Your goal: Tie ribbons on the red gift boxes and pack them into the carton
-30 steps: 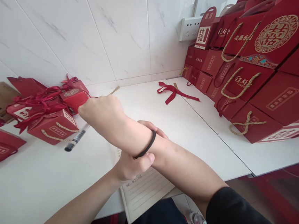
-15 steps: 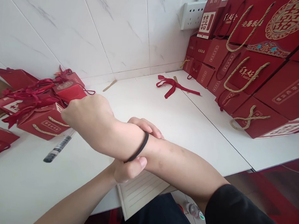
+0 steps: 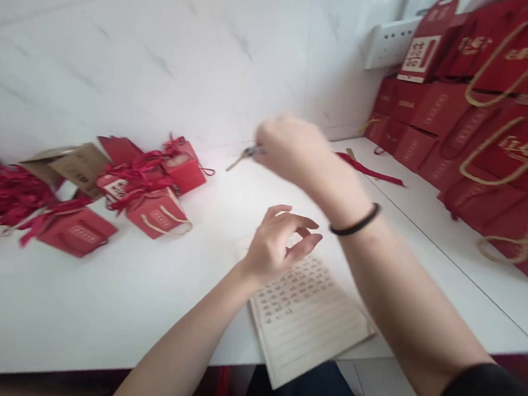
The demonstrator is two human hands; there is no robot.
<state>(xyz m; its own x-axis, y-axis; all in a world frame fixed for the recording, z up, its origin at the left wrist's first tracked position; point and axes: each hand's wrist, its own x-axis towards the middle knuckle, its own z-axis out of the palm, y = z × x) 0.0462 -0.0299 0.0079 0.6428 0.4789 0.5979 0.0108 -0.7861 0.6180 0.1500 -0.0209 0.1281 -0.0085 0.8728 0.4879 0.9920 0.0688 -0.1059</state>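
Observation:
My right hand (image 3: 291,148) is raised over the table near the wall, blurred by motion and closed in a fist. A short, dark end of a pen (image 3: 257,150) pokes out of it; the rest is hidden in the fingers. Around that wrist sits a black hair tie (image 3: 355,223). My left hand (image 3: 281,242) hovers over the upper part of a notebook (image 3: 312,331), its fingers curved and thumb apart, with nothing between them. The notebook lies open at the table's front edge, with rows of handwriting on its upper half and ruled lines below.
Small red gift boxes (image 3: 158,213) with ribbons and a brown cardboard piece (image 3: 79,169) lie at left. Stacked red gift boxes (image 3: 438,108) with rope handles fill the right. A red ribbon (image 3: 381,173) lies behind my right wrist. A power strip (image 3: 388,42) hangs on the wall.
My left hand has let go of my right wrist and opened above the notebook. My right hand has lifted away toward the wall with the pen. The view has swung left.

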